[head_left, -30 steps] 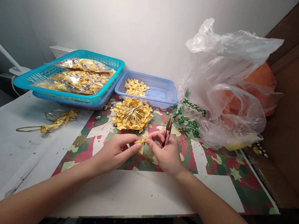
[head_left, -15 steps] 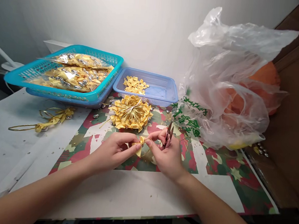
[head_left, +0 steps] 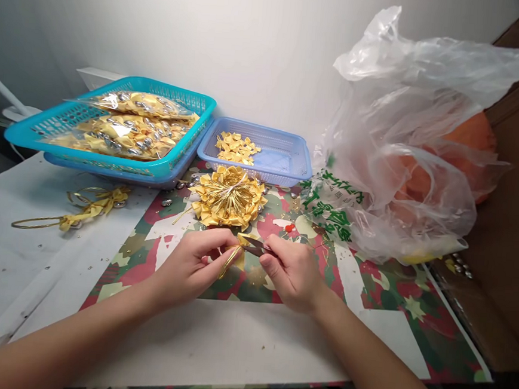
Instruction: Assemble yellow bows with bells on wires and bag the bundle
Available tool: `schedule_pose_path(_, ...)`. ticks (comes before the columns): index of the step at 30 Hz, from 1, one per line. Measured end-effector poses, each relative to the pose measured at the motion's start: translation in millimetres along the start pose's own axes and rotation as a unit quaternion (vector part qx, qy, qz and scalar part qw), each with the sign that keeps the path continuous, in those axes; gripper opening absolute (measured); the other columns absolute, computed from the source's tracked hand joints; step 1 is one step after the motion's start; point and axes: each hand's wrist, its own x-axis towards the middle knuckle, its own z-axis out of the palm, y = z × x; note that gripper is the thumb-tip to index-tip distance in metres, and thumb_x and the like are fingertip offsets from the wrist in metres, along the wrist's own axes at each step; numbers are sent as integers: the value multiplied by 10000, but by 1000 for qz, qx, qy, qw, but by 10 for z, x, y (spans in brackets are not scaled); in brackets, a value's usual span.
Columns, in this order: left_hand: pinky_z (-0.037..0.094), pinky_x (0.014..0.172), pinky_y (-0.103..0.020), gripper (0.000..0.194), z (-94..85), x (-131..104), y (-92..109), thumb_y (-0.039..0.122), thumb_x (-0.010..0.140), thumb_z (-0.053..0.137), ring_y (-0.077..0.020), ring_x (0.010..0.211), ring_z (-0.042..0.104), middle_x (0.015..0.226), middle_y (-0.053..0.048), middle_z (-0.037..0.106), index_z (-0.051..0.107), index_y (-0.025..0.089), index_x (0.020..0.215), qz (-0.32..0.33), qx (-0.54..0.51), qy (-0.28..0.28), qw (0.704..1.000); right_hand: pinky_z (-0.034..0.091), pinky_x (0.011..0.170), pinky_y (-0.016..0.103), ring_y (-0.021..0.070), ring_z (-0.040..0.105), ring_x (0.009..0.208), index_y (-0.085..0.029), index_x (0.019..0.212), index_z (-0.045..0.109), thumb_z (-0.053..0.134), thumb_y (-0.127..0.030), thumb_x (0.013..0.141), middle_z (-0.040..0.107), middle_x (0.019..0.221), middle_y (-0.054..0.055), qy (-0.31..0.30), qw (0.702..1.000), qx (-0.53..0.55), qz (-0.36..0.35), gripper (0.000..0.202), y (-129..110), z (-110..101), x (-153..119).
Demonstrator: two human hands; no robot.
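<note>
My left hand is closed, pinching a small yellow ribbon bow with a loop of gold cord hanging from it. Closed around a small pair of dark-bladed scissors, my right hand keeps the blades pointing left. The blade tips reach the bow at my left fingertips; whether they touch the cord I cannot tell. Just behind my hands lies a round bundle of yellow bows with gold cords gathered at its middle.
A turquoise basket with bagged bows stands at the left back, beside a blue basket holding loose bows. Corded bows lie at left. A crumpled plastic bag fills the right side. A small red item lies behind my right hand.
The scissors have swung from pointing up in my right palm to pointing left at the bow. My right fingers have let go of the cord, which now hangs by my left fingers.
</note>
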Motion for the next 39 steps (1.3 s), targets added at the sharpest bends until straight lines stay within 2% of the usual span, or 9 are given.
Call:
schedule_pose_path(8, 320, 444, -206, 228, 18, -17, 1, 232, 869, 489, -115, 533, 456, 579, 9, 510, 561, 190, 656, 41, 43, 34, 998, 201, 462, 257, 96, 307, 468, -207, 640, 344, 350, -441, 975, 401, 525, -36, 18, 999, -51, -7, 408, -19, 76, -9)
schedule_pose_path(16, 335, 464, -216, 227, 21, -18, -23, 229, 880, 496, -112, 531, 452, 583, 15, 511, 560, 189, 666, 46, 59, 32, 997, 197, 459, 260, 88, 287, 458, -204, 620, 295, 373, -415, 975, 351, 515, -43, 33, 998, -56, 0, 420, -35, 103, -15)
schedule_pose_path(21, 329, 465, -212, 262, 14, -11, -22, 258, 896, 490, -106, 531, 444, 580, 22, 504, 546, 189, 649, 15, 45, 19, 999, 219, 478, 261, 95, 313, 472, -206, 622, 295, 388, -428, 963, 354, 527, -41, 42, 998, -24, 38, 417, 22, 39, 5)
schedule_pose_path(24, 316, 455, -214, 333, 17, 1, -34, 326, 916, 467, -100, 505, 394, 559, 36, 443, 492, 193, 612, -17, 4, 2, 1000, 256, 503, 256, 106, 365, 502, -209, 672, 400, 401, -455, 957, 383, 548, -42, 77, 993, 1, 84, 377, 96, -50, 44)
schedule_pose_path(27, 304, 461, -226, 408, 21, 7, -52, 392, 933, 441, -102, 501, 372, 549, 40, 409, 432, 196, 575, -46, -27, -12, 999, 275, 506, 249, 107, 359, 514, -214, 748, 478, 490, -527, 910, 374, 572, -52, 97, 988, 57, 110, 352, 136, -95, 70)
schedule_pose_path(31, 338, 468, -230, 424, 30, 5, -77, 450, 926, 444, -111, 511, 424, 551, 35, 442, 441, 196, 586, -100, -77, -21, 992, 310, 519, 251, 116, 371, 538, -220, 798, 487, 436, -552, 923, 385, 609, -43, 65, 990, 108, 61, 359, 118, -70, 53)
schedule_pose_path(35, 371, 475, -229, 392, 34, 5, -93, 479, 902, 479, -107, 512, 438, 578, 33, 467, 501, 187, 642, -141, -136, -38, 980, 313, 503, 236, 96, 371, 494, -208, 739, 501, 475, -465, 928, 415, 566, -49, 55, 998, 14, -1, 320, 126, -62, 33)
schedule_pose_path(39, 361, 485, -215, 389, 19, 3, -89, 483, 894, 505, -94, 523, 429, 593, 39, 462, 510, 177, 654, -151, -155, -56, 975, 302, 471, 222, 79, 385, 447, -182, 730, 572, 555, -447, 895, 482, 514, -51, 82, 988, -99, -87, 312, 165, -73, 41)
